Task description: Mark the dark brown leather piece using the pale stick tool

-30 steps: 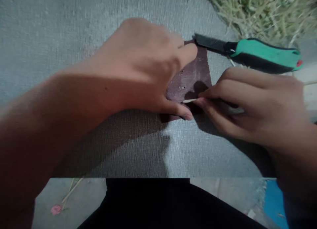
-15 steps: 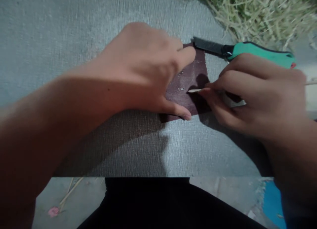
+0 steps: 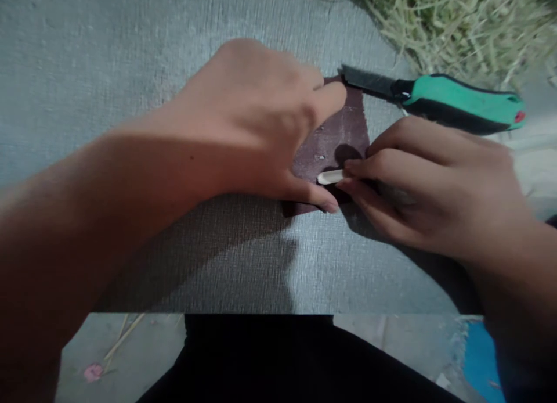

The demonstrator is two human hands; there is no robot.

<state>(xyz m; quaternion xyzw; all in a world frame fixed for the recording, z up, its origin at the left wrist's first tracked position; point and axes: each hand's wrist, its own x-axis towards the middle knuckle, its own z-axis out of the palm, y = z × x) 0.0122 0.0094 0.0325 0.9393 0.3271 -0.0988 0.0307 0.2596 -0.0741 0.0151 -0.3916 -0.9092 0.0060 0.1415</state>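
Note:
A dark reddish-brown piece of sandpaper (image 3: 351, 123) lies on the grey textured table, with small pale specks on its face. My left hand (image 3: 261, 118) holds it down, index finger near its far edge and thumb at its near edge. My right hand (image 3: 439, 185) pinches a short pale strip (image 3: 329, 177), bamboo or wood by its look, between thumb and index finger. The strip's rounded tip is over the sandpaper, close to my left thumb. Beyond my right hand lies a green and black utility knife (image 3: 461, 103), blade out, its tip by the sandpaper's far corner.
A heap of pale green shavings (image 3: 448, 25) covers the far right of the table (image 3: 108, 60). The table's near edge runs just before my dark-clothed legs (image 3: 261, 362). On the floor below are thin sticks, a pink scrap (image 3: 93, 372) and something blue (image 3: 479, 353).
My right hand has moved left and slightly towards me, and the strip now shows its broad face. More of the knife handle is uncovered. My left hand stays put.

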